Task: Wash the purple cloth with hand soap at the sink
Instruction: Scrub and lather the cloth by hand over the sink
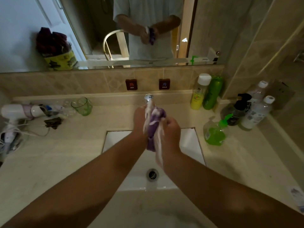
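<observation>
above the white sink [189, 139], just in front of the tap [148, 98], the left hand [139, 118] and right hand [171, 129] both grip the sudsy purple cloth [155, 122]. the scrubbing step looks underway; next likely calls for rinsing under that tap.

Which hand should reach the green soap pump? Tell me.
Right. The right hand is nearer the soap pump on the counter's right side; the left hand can hold the cloth alone.
</observation>
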